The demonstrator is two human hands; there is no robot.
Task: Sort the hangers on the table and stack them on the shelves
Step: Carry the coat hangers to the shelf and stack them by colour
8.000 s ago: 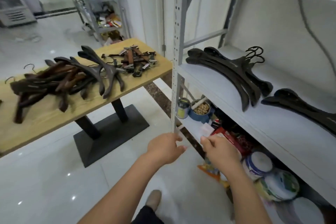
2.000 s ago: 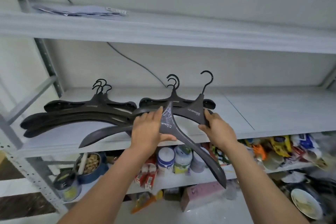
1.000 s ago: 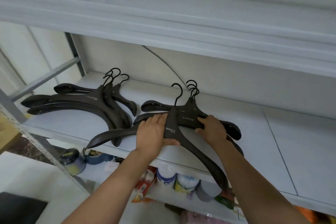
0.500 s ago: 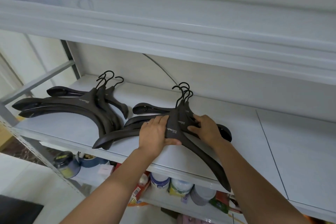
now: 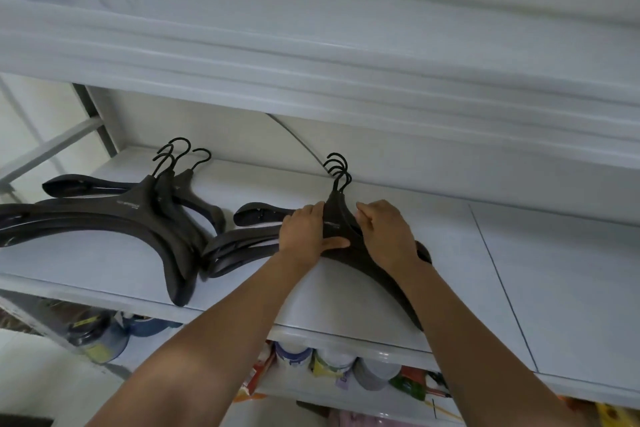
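Our left hand presses flat and our right hand curls over the right hanger stack on the shelf. Its white lettering, like that on the left hanger stack, is unreadable.

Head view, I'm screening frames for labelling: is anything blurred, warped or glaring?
Head view: the pale grey upper shelf edge is smeared by motion blur; shelf lines bow from the wide lens; the stack of black plastic hangers between left hand and right hand is fairly sharp; light is soft, without glare.
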